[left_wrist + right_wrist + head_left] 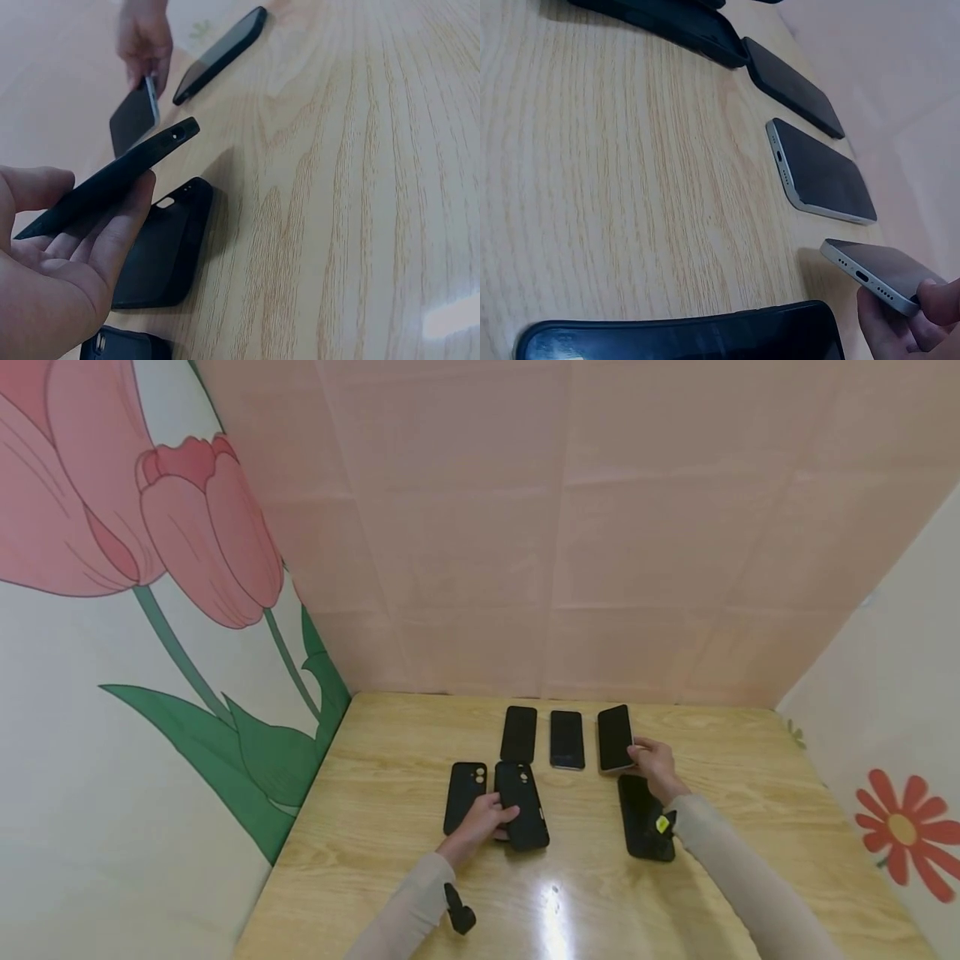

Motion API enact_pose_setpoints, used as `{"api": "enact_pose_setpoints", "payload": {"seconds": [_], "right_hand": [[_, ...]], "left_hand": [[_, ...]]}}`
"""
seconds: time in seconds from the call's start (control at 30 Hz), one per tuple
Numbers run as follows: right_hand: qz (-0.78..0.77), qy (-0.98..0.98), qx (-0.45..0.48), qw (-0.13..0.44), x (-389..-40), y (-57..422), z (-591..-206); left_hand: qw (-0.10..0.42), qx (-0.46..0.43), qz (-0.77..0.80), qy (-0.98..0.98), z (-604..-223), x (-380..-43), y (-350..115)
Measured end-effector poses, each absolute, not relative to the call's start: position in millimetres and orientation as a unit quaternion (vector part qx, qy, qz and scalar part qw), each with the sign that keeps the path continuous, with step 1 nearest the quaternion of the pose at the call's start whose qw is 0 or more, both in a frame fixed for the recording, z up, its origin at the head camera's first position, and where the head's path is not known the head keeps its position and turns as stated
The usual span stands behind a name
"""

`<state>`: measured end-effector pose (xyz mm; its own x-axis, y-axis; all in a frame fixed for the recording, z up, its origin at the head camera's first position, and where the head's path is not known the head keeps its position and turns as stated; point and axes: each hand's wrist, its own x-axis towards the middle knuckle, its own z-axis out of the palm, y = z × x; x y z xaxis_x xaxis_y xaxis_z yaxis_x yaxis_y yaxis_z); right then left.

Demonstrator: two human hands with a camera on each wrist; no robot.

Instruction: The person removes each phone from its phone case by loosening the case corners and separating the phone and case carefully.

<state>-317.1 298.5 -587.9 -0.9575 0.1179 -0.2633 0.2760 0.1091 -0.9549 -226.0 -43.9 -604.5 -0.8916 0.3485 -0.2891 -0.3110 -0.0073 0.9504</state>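
Note:
My left hand point(486, 820) pinches a black phone case point(522, 810) between thumb and fingers, its camera cutout at the far end. Below that case, in the left wrist view, another black phone case point(161, 270) lies with its hollow side up. A further black case point(465, 793) with camera holes rests just left of the held one. With thumb and fingers at the near right corner, my right hand point(654, 767) holds a silver-edged phone point(877, 271), dark screen up, tilted and raised off the table.
Left of the held phone lie a silver-edged phone point(567, 739) and a black phone point(519, 733). Below my right wrist is a phone in a black case point(643, 827). The wooden table point(375, 760) meets a pink back wall point(465, 543), with side walls at left and right.

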Motion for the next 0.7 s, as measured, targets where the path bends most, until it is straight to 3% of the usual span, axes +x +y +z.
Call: {"api": "enact_pose_setpoints", "payload": {"seconds": [0.4,0.7], "right_hand": [[-0.621,0.771,0.140,0.029,-321.3,299.2,-592.6],[-0.614,0.773,0.154,0.040,-324.3,303.1,-597.1]], "left_hand": [[0.229,0.010,0.714,0.662,-610.1,-226.3,-45.3],[0.227,0.009,0.714,0.662,-609.2,-224.8,-45.5]]}}
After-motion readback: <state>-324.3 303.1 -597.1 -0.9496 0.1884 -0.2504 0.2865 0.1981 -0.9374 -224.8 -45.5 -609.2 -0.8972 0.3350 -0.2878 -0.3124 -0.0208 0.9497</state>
